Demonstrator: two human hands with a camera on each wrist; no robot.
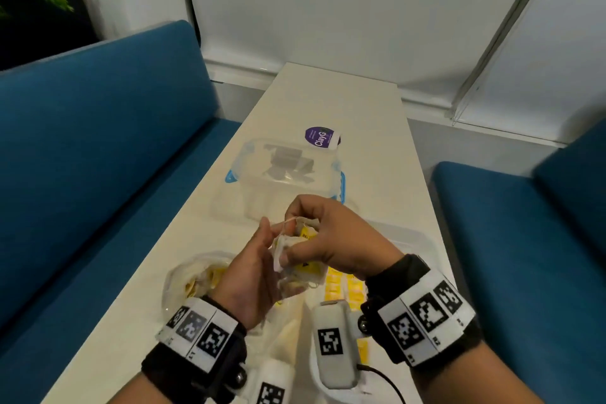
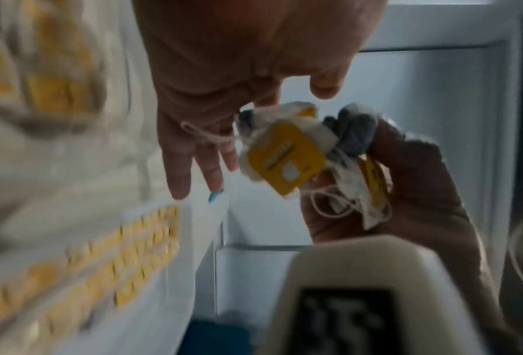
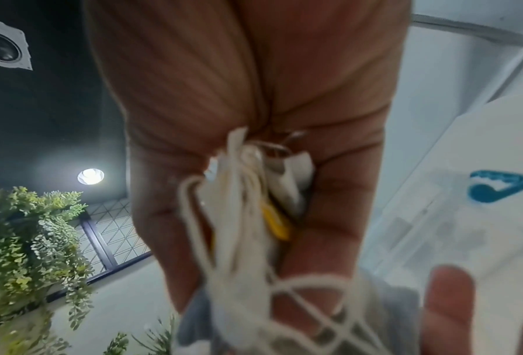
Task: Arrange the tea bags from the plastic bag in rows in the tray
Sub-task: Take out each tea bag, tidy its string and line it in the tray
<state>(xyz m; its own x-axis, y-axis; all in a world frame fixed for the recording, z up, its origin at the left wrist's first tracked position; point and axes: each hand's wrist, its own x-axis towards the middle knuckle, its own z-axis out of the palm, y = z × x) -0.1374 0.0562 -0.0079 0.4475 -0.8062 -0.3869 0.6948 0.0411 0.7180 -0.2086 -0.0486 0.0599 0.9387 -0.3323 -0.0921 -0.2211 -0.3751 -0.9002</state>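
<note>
Both hands are raised above the table, working on a tangled clump of tea bags [image 1: 305,267] made up of white pouches, yellow tags and loose strings. My left hand [image 1: 269,249] cradles the clump against its palm, thumb and fingers round it. My right hand [image 1: 295,239] pinches pouches and string at the top of the clump. In the left wrist view a yellow tag [image 2: 284,158] faces the camera and a string hangs over the right hand's fingers [image 2: 193,156]. Below the right wrist, the tray [image 1: 416,236] holds rows of yellow-tagged tea bags [image 1: 344,289]. The plastic bag [image 1: 196,275], with more tea bags inside, lies under the left hand.
A clear lidded container with blue clips [image 1: 288,170] stands just beyond the hands, and a tub with a purple lid [image 1: 321,138] is behind it. Blue benches [image 1: 98,157] run along both long sides of the narrow white table [image 1: 344,98].
</note>
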